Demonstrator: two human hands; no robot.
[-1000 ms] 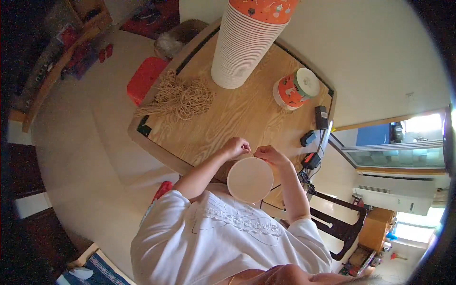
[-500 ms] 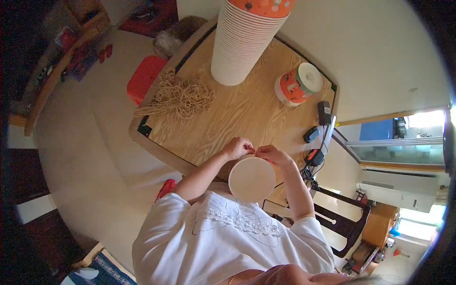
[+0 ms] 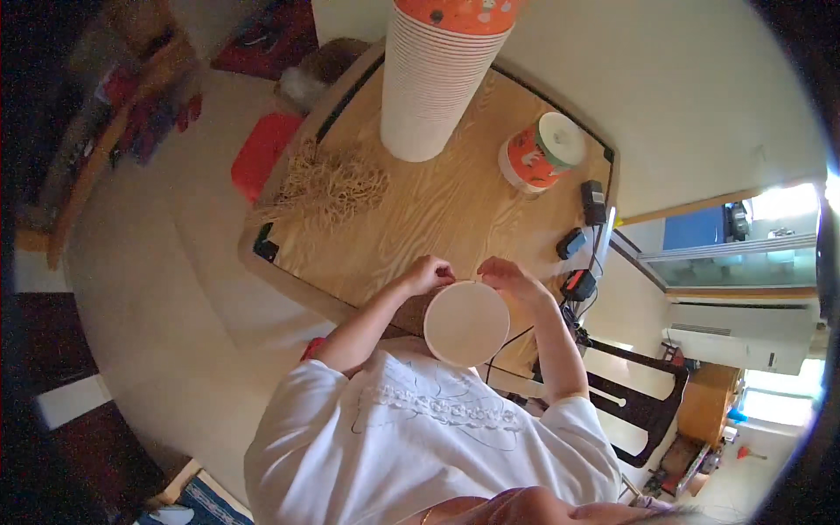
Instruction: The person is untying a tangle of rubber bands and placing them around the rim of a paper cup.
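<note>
A paper tub (image 3: 466, 324) stands close in front of my shirt, its round pale end turned up toward me. At the far left of its rim is my left hand (image 3: 429, 274), fingers pinched together. My right hand (image 3: 509, 279) is across a small gap, at the far right of the rim, its thumb and fingers also drawn together. A tiny bit of something thin shows at the rim between the hands. What either hand pinches is too small to make out. Pale brown twine or paper strands (image 3: 337, 188) lie in a tangled heap on the table, beyond my left hand.
A tall stack of white paper tubs (image 3: 433, 87) rises from the wooden table (image 3: 437, 219). Orange and green printed tubs (image 3: 534, 157) stand at the far right. A black adapter (image 3: 594, 203), other small devices and cables line the right edge. A dark chair (image 3: 643, 398) is at the right.
My hands have drawn apart at the rim, leaving a wider gap between them. The whole view has shifted slightly, and the tub stays in front of my shirt.
</note>
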